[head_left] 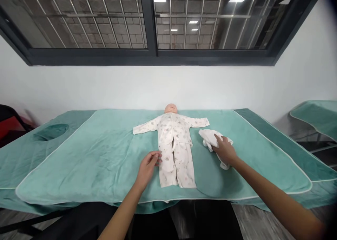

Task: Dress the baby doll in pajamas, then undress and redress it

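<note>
A baby doll (173,134) in a white printed sleepsuit lies on its back in the middle of a teal towel (105,155), head toward the wall. My left hand (149,166) hovers beside the doll's left trouser leg, fingers loosely curled and apart, touching or almost touching the cloth. My right hand (223,150) rests flat on a crumpled white cloth (210,138) lying to the right of the doll, fingers stretched over it.
The towel covers a teal massage bed (263,124) with a face hole (51,131) at the left. A white wall and a barred window stand behind. A second teal bed (316,115) is at the right, a red and black object at the far left.
</note>
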Motion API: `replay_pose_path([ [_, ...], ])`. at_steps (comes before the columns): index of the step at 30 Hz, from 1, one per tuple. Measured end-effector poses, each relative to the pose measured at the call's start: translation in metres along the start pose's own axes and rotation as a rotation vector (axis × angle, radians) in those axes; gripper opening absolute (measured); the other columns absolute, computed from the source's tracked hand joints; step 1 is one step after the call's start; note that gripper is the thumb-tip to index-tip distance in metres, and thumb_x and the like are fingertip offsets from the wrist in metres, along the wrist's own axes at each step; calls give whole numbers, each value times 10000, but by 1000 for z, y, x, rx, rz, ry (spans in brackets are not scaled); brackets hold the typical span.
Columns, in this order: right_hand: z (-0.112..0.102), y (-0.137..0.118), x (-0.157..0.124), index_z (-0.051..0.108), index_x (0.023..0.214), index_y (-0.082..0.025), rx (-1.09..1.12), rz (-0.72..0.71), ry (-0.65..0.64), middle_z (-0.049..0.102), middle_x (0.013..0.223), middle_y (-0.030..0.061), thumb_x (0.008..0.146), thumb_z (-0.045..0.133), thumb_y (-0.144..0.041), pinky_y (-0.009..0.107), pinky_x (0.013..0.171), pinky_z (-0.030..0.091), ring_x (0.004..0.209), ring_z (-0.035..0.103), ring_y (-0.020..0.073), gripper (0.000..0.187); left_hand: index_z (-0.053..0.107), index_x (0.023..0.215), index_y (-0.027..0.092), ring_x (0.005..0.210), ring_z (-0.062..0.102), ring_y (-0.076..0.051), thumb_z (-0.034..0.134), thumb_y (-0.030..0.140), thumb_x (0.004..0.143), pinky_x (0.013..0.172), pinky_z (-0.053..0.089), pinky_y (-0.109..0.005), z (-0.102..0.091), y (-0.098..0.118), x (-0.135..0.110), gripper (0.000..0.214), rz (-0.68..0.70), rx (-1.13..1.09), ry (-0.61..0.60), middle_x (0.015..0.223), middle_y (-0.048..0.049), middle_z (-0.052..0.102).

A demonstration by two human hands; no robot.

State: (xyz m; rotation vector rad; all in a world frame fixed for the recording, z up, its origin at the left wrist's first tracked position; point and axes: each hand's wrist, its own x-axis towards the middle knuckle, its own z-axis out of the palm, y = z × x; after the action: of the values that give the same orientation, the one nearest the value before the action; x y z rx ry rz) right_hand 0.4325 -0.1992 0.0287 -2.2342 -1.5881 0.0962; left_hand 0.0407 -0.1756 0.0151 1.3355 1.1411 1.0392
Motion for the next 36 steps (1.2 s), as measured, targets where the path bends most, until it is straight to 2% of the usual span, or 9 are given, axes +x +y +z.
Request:
replay_pose_path([
  [2, -3, 9, 1, 347, 1527, -236, -74, -52, -131, 315, 1554, 177, 861, 602, -452, 473, 1000, 453, 1302, 497, 374, 745, 657, 1084, 176, 836, 646, -182, 566, 524, 876, 739, 512, -310, -5, -3, 17, 415, 23, 41, 9, 1023, -75, 686],
  [5, -37, 5, 7, 293, 1555, -246, -61, -114, -291, 320, 1572, 163, 834, 587, -635, 427, 908, 499, 1208, 576, 358, 871, 668, 1063, 193, 860, 649, -193, 541, 479, 893, 761, 516, -322, -4, 4, 51, 356, 98, 144, 17, 1013, -67, 696],
  [9, -71, -38, 17, 520, 1398, -252, 17, -76, -150, 573, 1362, 153, 882, 482, -680, 404, 731, 503, 995, 662, 326, 671, 698, 1002, 214, 972, 630, -223, 518, 338, 901, 888, 498, -370, 14, 29, 120, 241, 330, 458, 68, 1029, -65, 706],
  [12, -50, -94, 35, 627, 1189, -259, 249, -203, -87, 675, 1158, 96, 921, 503, -560, 359, 729, 504, 903, 665, 239, 421, 699, 1063, 203, 1133, 573, -249, 500, 235, 892, 1021, 434, -399, 38, 49, 177, 264, 481, 642, 123, 1130, -87, 685],
  [17, 26, -181, 101, 607, 1030, -226, 447, -333, -43, 669, 1007, 32, 912, 536, -447, 296, 774, 462, 824, 613, 155, 261, 743, 980, 215, 1030, 624, -234, 489, 192, 896, 903, 470, -350, 65, 59, 238, 269, 369, 754, 163, 1099, -72, 702],
  [20, 57, -211, 144, 596, 992, -211, 344, -265, -72, 661, 981, 48, 905, 513, -406, 285, 711, 408, 825, 586, 172, 229, 750, 1002, 252, 1000, 637, -207, 485, 191, 904, 844, 473, -312, 66, 50, 248, 289, 329, 699, 182, 1100, -39, 700],
  [24, 78, -223, 174, 552, 774, -210, 265, -152, -127, 639, 799, 33, 873, 491, -374, 273, 624, 315, 714, 525, 175, 202, 740, 1088, 271, 1017, 631, -194, 451, 189, 927, 856, 469, -303, 59, 38, 248, 341, 326, 622, 163, 1099, -33, 679],
  [32, 94, -202, 167, 552, 727, -207, 727, -65, 31, 600, 706, -25, 887, 475, -426, 246, 648, 343, 674, 496, 136, 281, 721, 1136, 274, 971, 623, -205, 453, 210, 942, 830, 469, -321, 60, 37, 239, 337, 400, 591, 154, 1055, -46, 651],
  [36, 93, -195, 145, 552, 783, -201, 794, -125, 159, 577, 705, -23, 909, 466, -441, 243, 668, 356, 681, 493, 133, 284, 731, 1084, 269, 1008, 591, -201, 460, 196, 943, 887, 452, -333, 56, 36, 224, 314, 534, 560, 120, 1036, -42, 650],
])
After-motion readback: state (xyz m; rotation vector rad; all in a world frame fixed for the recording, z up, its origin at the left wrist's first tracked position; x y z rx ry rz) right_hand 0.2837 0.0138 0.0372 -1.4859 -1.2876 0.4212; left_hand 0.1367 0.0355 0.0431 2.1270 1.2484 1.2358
